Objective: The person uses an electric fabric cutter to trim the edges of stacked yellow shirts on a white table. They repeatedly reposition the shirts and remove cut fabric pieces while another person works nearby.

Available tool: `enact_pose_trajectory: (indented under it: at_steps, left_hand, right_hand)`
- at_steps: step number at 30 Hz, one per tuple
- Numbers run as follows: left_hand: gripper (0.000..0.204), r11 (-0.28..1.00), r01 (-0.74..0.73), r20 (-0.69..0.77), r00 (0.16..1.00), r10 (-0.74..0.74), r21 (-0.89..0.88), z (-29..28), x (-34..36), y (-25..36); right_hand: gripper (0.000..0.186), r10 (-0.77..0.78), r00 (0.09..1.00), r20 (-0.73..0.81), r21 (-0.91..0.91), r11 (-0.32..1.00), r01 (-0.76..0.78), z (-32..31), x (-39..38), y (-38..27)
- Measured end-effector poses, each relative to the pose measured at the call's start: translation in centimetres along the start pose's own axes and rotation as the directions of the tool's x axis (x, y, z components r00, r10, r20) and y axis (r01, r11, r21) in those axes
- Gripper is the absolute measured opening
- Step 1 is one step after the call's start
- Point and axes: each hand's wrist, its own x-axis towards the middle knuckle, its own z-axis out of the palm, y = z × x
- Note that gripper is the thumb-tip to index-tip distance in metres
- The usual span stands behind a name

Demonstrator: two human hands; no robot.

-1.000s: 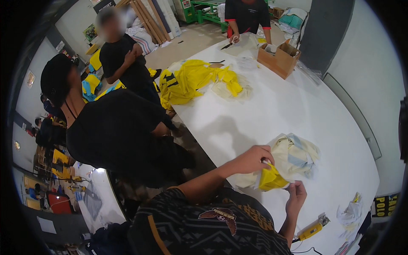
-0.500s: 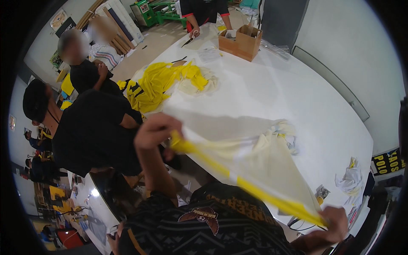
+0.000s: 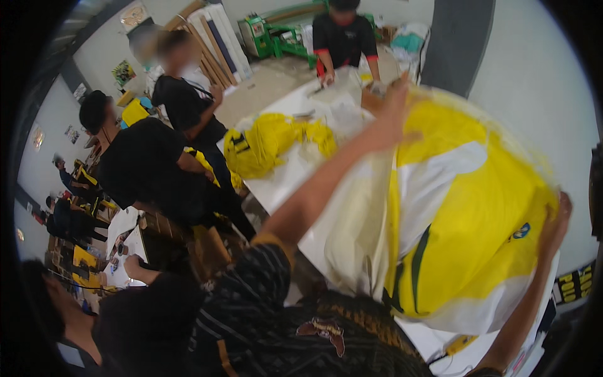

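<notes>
A large yellow and white fabric piece [image 3: 480,207] with dark green stripes and a small blue emblem is spread out in front of me, bulging over the right part of the table. My left hand [image 3: 394,122], blurred by motion, is raised at its upper left edge and appears to grip the cloth there. At its right edge my right hand [image 3: 556,220] is closed on the fabric, partly hidden by it. A cream-coloured sheet of cloth [image 3: 355,235] hangs in folds along the left side of the yellow piece, below my left forearm.
A crumpled yellow fabric pile [image 3: 267,147] lies on the white table [image 3: 286,182]. Across the table stands a person in a dark shirt [image 3: 344,41]; other people [image 3: 141,163] are at my left. A cardboard box [image 3: 372,100] is mostly hidden behind my left hand.
My left hand has swung up and right across the table, and my right hand has risen. The fabric, earlier stretched with its pale side showing, now shows its yellow face. My view has shifted left.
</notes>
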Motion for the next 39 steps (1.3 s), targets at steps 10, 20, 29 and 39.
enact_pose_trajectory:
  at_steps: [10,20,29,39]
  left_hand:
    - [0.084,0.852,0.515,0.732,0.616,-0.291,-0.094,9.4,-31.1,14.3]
    - [0.038,0.805,0.590,0.727,0.579,-0.369,-0.061,13.5,-43.1,9.6]
    - [0.034,0.370,0.618,0.143,0.621,-0.771,-0.693,-1.2,-31.3,-2.3]
    - [0.042,0.476,0.819,-0.468,0.299,-0.832,-0.322,4.0,-34.2,-0.8]
  right_hand:
    - [0.086,-0.005,0.623,0.782,0.269,0.905,-0.331,1.1,-29.9,-24.4]
    - [0.024,0.129,0.627,0.768,0.218,0.868,-0.446,4.6,-45.7,-19.8]
    - [0.022,0.752,0.580,0.311,0.334,0.485,-0.808,0.4,-31.2,-12.8]
    - [0.030,0.790,0.537,0.295,0.384,0.417,-0.824,-2.8,-27.3,-14.3]
